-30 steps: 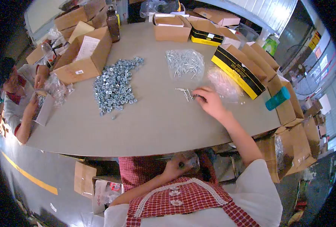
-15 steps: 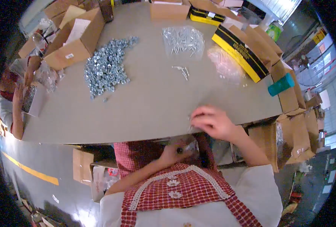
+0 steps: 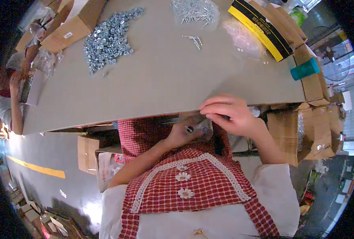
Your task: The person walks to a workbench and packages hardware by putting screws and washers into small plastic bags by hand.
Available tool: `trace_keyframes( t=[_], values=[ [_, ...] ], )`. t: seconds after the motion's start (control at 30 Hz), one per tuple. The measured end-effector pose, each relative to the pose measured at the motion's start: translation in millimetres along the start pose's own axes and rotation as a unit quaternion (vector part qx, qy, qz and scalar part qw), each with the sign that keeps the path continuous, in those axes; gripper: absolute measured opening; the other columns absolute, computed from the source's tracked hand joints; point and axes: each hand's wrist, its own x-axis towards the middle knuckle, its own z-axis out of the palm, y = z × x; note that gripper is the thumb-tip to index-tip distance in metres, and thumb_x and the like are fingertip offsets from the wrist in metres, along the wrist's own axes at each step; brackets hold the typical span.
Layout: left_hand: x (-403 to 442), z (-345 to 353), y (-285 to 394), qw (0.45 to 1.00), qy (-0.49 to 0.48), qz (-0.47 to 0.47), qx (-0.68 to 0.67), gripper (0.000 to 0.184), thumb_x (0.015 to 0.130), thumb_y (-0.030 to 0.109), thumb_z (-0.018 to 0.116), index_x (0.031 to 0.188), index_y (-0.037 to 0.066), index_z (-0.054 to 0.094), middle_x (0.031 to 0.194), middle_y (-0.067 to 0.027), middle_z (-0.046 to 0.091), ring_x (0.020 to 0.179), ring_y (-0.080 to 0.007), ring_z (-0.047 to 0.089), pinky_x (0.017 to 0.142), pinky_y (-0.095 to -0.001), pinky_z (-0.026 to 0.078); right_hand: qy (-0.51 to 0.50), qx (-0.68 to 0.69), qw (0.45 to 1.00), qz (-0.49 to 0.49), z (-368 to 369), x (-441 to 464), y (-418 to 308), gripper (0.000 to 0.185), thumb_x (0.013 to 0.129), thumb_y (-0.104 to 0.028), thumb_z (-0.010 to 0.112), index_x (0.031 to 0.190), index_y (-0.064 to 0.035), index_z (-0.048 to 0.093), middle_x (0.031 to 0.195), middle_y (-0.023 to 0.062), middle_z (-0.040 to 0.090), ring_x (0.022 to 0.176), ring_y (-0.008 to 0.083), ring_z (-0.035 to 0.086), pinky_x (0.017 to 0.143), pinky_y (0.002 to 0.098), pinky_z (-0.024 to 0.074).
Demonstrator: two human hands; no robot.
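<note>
My left hand [image 3: 183,133] is below the front edge of the table, closed around a small clear plastic bag [image 3: 205,129]. A small round metal piece [image 3: 190,129] shows at that hand; whether it lies inside the bag I cannot tell. My right hand [image 3: 233,115] is at the table edge just over the bag, thumb and fingers pinched together. What they hold, if anything, is hidden. Farther up the table lie several loose silvery screws or pins [image 3: 193,41], a bag of similar pieces [image 3: 195,14], and a large heap of metal nut-like parts [image 3: 108,40].
Right of the screws are a pinkish clear bag of small pieces [image 3: 242,38], a black-and-yellow box [image 3: 262,32] and a teal cylinder [image 3: 304,69]. Cardboard boxes [image 3: 67,34] stand at the left, where another person's arm [image 3: 16,99] reaches into a white box [image 3: 34,89].
My right hand has come from above the tabletop to the bag at the table edge. The view has tilted downward, so the table's contents appear higher. My left hand keeps the bag.
</note>
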Motion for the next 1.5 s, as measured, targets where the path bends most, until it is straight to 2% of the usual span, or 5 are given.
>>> trace_keyframes(
  t=[0.4,0.83,1.0,1.3,1.5],
  values=[
    [-15.6,-47.7,16.5,0.968,-0.156,-0.112,0.162,0.051,0.079,0.026,0.084,0.120,0.005,0.063,0.121,-0.0103,0.066,0.109,-0.0215,0.062,0.094,-0.0379,0.050,0.017,0.056,0.998,-0.019,15.5,3.7,-3.7,0.013,0.085,-0.003,0.070,0.098,-0.0047,0.071,0.105,0.0102,0.070,0.093,0.0258,0.068,0.080,0.0352,0.0553],
    [-31.7,-126.0,162.9,0.986,-0.031,0.049,-0.157,0.063,0.063,-0.005,0.085,0.120,-0.001,0.058,0.102,-0.0052,0.067,0.089,-0.0147,0.065,0.076,-0.0302,0.054,-0.011,0.086,0.963,-0.256,41.3,77.0,-60.0,0.026,0.076,-0.008,0.069,0.101,-0.0029,0.062,0.139,0.0202,0.050,0.126,0.0412,0.050,0.105,0.0463,0.0441],
    [6.8,-124.4,184.6,0.978,0.163,0.105,0.073,0.026,0.088,0.005,0.072,0.112,-0.002,0.065,0.115,-0.0111,0.068,0.106,-0.0148,0.063,0.094,-0.0302,0.050,0.089,0.077,0.989,-0.087,16.0,82.4,-52.2,0.014,0.087,-0.008,0.063,0.100,-0.0030,0.059,0.117,0.0183,0.060,0.105,0.0382,0.061,0.087,0.0439,0.0519],
    [39.6,-120.2,184.9,0.975,0.204,0.014,-0.092,0.009,0.092,0.004,0.066,0.099,-0.002,0.069,0.093,-0.0076,0.072,0.086,-0.0121,0.066,0.081,-0.0285,0.053,0.147,0.082,0.985,0.029,3.9,77.8,-27.6,0.014,0.089,-0.012,0.068,0.097,-0.0048,0.059,0.086,0.0142,0.063,0.077,0.0328,0.065,0.067,0.0413,0.0517],
    [47.5,-120.0,198.7,0.967,0.193,0.105,0.128,0.004,0.086,0.000,0.067,0.090,-0.002,0.068,0.083,-0.0076,0.070,0.079,-0.0133,0.067,0.074,-0.0286,0.053,0.123,0.155,0.980,0.030,6.6,79.1,-19.9,0.016,0.092,-0.019,0.066,0.099,-0.0056,0.060,0.088,0.0143,0.066,0.077,0.0300,0.067,0.068,0.0397,0.0530]
  ],
)
